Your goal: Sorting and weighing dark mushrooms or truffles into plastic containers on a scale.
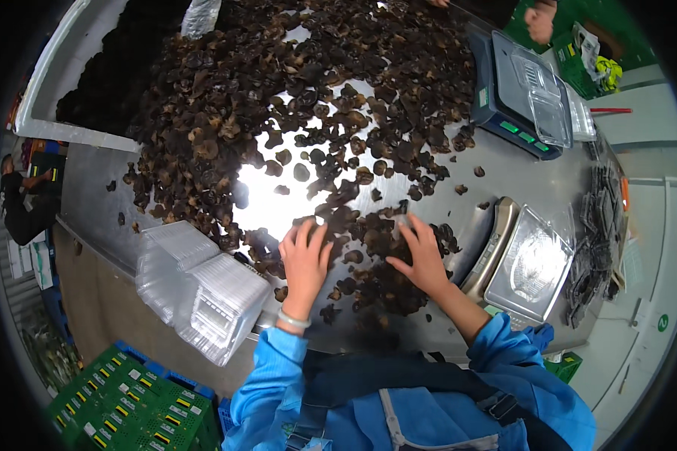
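Dark brown, flat, cap-like pieces that look like mushrooms [368, 240] lie scattered on the shiny metal table [353, 342] before me. My left hand [305, 259] reaches into their near left part, fingers spread and palm down, touching pieces at the fingertips. To its right, my right hand [423, 259] is spread too, with thumb and fingers apart against the right side of this small heap. No piece shows gripped in either hand, though the undersides of both are hidden. Between and below the hands some pieces are blurred.
A large mushroom pile [226, 113] covers the far table beside a white foam box [79, 135]. Stacked clear plastic trays [203, 293] stand left. Right are a scale with a clear tray [530, 263] and another scale [515, 128]. Another person's hand [539, 22] shows far right.
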Tool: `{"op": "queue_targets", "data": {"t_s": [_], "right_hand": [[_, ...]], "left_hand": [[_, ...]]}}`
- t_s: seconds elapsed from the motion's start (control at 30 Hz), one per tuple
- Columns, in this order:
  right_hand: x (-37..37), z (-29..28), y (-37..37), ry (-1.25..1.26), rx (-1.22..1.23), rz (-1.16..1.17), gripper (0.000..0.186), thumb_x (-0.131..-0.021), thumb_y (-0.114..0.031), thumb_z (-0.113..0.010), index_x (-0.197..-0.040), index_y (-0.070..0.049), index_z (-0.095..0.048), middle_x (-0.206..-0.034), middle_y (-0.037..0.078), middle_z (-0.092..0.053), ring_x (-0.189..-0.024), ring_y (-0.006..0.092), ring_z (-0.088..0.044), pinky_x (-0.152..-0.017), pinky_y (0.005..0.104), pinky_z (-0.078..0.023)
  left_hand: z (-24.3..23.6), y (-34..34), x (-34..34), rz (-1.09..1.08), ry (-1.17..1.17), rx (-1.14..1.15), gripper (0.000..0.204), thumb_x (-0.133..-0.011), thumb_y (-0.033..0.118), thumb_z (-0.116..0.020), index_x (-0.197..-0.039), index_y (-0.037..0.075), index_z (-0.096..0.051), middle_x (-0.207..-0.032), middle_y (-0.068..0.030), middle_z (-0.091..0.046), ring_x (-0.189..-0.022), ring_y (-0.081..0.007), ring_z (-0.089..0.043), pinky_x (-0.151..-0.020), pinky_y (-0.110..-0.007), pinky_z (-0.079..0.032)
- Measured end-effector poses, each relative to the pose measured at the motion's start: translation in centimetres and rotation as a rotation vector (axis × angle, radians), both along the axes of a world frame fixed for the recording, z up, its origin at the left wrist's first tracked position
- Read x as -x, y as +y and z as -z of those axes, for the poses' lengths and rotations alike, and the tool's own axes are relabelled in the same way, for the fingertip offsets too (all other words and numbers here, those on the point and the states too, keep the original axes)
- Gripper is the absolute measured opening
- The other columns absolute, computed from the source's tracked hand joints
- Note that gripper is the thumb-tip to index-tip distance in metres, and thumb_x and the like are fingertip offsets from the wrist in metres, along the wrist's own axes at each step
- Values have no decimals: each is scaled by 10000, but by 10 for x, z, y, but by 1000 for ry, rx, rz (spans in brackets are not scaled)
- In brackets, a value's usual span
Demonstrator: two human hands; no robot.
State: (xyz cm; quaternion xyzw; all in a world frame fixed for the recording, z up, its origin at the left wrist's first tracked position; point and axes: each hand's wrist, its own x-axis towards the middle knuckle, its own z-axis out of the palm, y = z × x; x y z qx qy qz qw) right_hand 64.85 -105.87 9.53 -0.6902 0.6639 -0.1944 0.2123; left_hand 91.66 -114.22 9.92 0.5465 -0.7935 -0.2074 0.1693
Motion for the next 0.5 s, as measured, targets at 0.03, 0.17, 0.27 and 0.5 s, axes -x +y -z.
{"op": "queue_targets", "data": {"t_s": [0.03, 0.17, 0.27, 0.5], "right_hand": [[-1, -5, -3, -49, 12, 31, 919, -747, -318, -876, -1499, -64, -414, -1552, 216, -355, -1381, 425, -388, -1114, 565, -349], [-10, -23, -34, 151, 40, 89, 984, -700, -352, -896, -1514, -93, -406, -1546, 209, -360, -1394, 420, -372, -1121, 559, -310], [-19, -5, -62, 93, 7, 157, 959, -724, -386, -878, -1512, -98, -413, -1547, 220, -359, -1391, 423, -377, -1122, 561, -319], [-85, 5, -112, -42, -1, -286, 532, -789, -199, -786, -1286, -120, -611, -1366, 119, -554, -1263, 360, -504, -1042, 464, -444]], "left_hand": [[2, 11, -6, 25, 54, 34, 410, -877, 143, -736, -1277, 124, -648, -1331, -126, -551, -1227, -370, -506, -1056, -505, -382], [-16, 26, -28, -166, 69, 115, 441, -877, 137, -735, -1295, 52, -623, -1340, -204, -521, -1266, -424, -466, -1082, -519, -370], [-30, 28, -30, -189, 6, 28, 764, -819, 346, -825, -1440, 49, -494, -1484, -265, -399, -1390, -507, -328, -1134, -598, -288], [-2, 17, -19, -160, -70, -87, 782, -694, 313, -890, -1364, 90, -553, -1346, -147, -561, -1252, -390, -484, -1017, -553, -373]]}}
